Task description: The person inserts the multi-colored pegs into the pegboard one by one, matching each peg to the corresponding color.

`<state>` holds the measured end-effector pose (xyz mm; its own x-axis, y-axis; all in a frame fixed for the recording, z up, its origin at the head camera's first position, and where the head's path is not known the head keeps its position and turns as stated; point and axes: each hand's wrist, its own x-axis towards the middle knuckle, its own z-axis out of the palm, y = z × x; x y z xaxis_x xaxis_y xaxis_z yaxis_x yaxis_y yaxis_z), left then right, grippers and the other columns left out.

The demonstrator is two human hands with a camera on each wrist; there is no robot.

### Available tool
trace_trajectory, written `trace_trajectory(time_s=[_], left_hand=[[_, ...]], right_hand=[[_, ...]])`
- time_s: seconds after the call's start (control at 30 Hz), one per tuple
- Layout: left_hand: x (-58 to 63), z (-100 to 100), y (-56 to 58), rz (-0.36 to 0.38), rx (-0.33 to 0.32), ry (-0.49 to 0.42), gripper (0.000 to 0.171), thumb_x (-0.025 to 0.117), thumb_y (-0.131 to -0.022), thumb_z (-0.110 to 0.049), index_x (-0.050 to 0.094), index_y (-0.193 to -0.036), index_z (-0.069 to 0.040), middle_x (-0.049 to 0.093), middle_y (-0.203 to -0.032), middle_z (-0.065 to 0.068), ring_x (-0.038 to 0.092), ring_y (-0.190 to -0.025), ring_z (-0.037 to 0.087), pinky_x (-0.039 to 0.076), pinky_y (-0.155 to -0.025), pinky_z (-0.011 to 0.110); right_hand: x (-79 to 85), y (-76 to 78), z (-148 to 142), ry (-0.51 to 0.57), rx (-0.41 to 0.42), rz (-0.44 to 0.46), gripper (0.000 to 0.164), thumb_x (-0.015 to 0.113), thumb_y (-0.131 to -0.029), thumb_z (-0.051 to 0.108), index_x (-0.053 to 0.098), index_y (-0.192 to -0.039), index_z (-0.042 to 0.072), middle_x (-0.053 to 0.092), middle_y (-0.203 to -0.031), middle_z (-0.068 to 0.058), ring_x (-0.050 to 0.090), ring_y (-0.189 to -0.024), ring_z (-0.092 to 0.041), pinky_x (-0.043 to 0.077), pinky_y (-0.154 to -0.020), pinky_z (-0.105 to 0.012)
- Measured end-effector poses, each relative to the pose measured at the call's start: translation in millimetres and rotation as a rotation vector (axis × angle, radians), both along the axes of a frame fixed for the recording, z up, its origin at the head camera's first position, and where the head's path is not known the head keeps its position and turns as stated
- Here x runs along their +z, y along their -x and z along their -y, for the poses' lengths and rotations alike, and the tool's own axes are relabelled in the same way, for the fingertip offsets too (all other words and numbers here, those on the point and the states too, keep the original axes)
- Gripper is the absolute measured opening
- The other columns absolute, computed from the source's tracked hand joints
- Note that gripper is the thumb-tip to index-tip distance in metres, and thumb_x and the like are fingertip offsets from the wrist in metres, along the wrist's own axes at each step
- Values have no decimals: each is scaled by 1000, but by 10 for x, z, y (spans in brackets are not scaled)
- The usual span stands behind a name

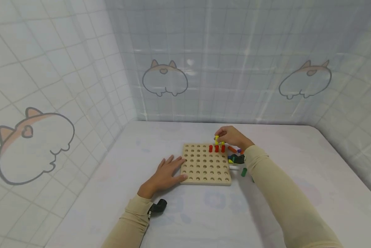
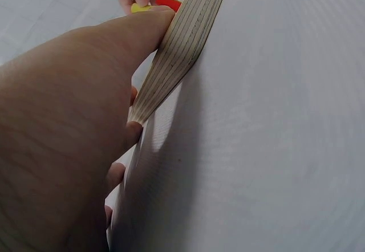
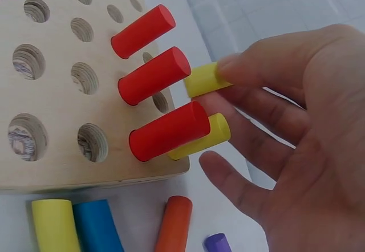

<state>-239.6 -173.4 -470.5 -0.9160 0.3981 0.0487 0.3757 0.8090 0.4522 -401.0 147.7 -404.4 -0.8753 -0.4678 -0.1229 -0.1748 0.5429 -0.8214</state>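
Observation:
A wooden pegboard (image 1: 205,168) with rows of round holes lies on the table. Three red pegs (image 3: 154,75) stand in its second row from the far edge, at the right side. Behind them a yellow peg (image 3: 219,132) stands in the far right corner. My right hand (image 1: 230,136) pinches another yellow peg (image 3: 206,80) between thumb and fingers, just above the far row; whether its lower end touches a hole is hidden. My left hand (image 1: 166,174) rests spread at the board's left edge, thumb on the near left corner and fingertips along the side.
Loose pegs lie right of the board: an orange peg (image 3: 174,223), a blue peg (image 3: 98,226), a yellow peg (image 3: 56,226), a purple peg (image 3: 217,243), a green peg (image 1: 244,172) and a white peg (image 1: 234,167). A tiled-pattern sheet (image 1: 216,86) rises behind the table.

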Motion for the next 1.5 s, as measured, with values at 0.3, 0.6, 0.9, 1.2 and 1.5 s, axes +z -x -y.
trace_trajectory(time_s=[0.3,0.6,0.9,1.2,1.5], left_hand=[[-25,6,-16,-2,-2,14,78,51,-96,-64,34,-158,-19,30,-162,3,11,-152,32,1,-120,57],[-21,30,-44,-1,1,14,78,52,-96,-63,35,-158,-19,30,-162,4,11,-152,32,1,-120,57],[-20,70,-46,-5,-4,25,79,51,-96,-64,35,-158,-18,31,-162,4,11,-152,32,2,-120,57],[11,58,-81,9,1,28,78,51,-96,-65,35,-158,-20,30,-162,3,10,-153,31,1,-120,56],[16,47,-82,9,9,23,79,51,-96,-65,36,-158,-19,31,-162,3,10,-153,30,0,-121,55]], right_hand=[[11,-28,17,-36,45,-19,25,70,-93,12,66,-117,3,68,-110,-10,63,-100,-27,51,-94,-45],[-43,-42,77,-115,63,-62,22,71,-93,12,67,-113,3,67,-110,-9,60,-98,-26,51,-88,-41],[-79,-114,115,-129,33,-124,19,69,-92,13,67,-110,5,68,-108,-10,62,-99,-27,49,-93,-45],[-73,-162,98,-140,15,-107,19,69,-93,13,67,-110,5,69,-109,-10,62,-100,-25,48,-96,-45],[-90,-131,81,-116,13,-68,27,67,-93,15,67,-118,4,68,-117,-10,61,-107,-26,48,-99,-45]])
